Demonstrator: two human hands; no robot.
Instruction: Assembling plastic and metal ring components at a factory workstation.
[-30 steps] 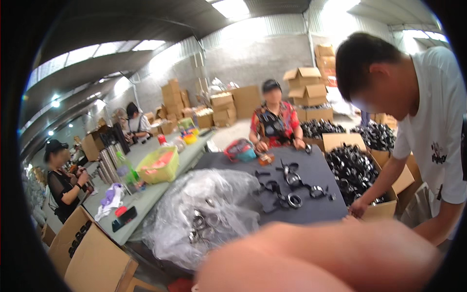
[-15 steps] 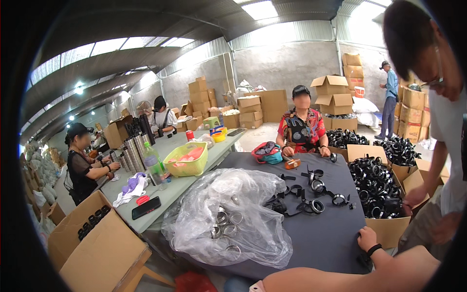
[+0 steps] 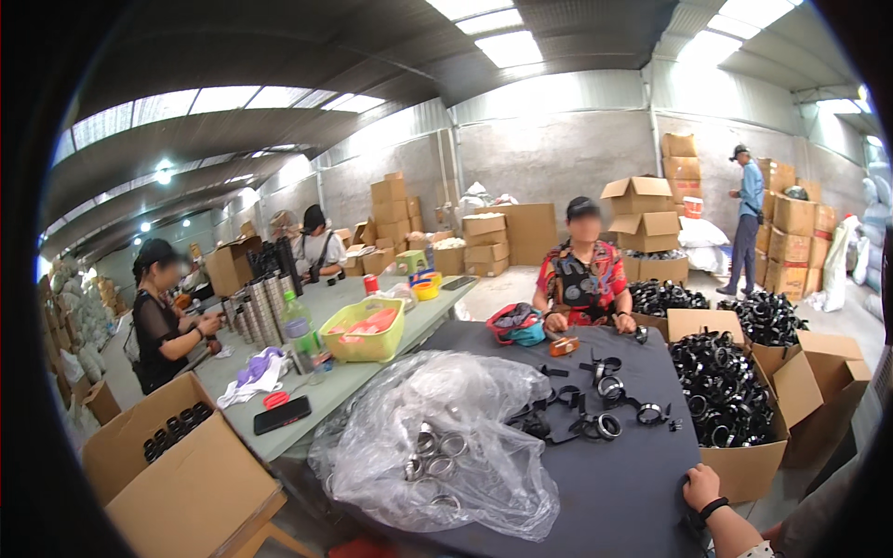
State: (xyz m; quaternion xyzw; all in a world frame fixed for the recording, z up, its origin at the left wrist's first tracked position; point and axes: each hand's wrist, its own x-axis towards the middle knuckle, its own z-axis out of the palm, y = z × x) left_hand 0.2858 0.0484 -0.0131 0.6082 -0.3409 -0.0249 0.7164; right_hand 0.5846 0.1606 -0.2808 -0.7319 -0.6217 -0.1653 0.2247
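Note:
My right hand (image 3: pixel 702 487), with a black band at the wrist, rests on the right edge of the dark-covered table (image 3: pixel 642 465). Its fingers look curled in, and nothing shows in them. My left hand is out of view. Left of my right hand, a large clear plastic bag (image 3: pixel 502 484) lies spread out with several shiny metal rings (image 3: pixel 452 445) in it. Farther back on the cloth are several black straps with metal-rimmed rings (image 3: pixel 607 426). Across the table sits a person in a red patterned top (image 3: pixel 605 279), hands near an orange object (image 3: pixel 564 346).
At right, an open carton (image 3: pixel 735 470) is heaped with black ringed parts (image 3: pixel 721 386). A green table (image 3: pixel 349 375) to the left bears a yellow basket (image 3: pixel 367 342), a phone (image 3: pixel 282 415) and metal cylinders. Another carton (image 3: pixel 195 474) stands nearest on the left. People work farther off.
The view has tilted up slightly. The person in a white shirt at the right has moved almost out of the picture. Less of my right arm shows; its hand stays at the table edge.

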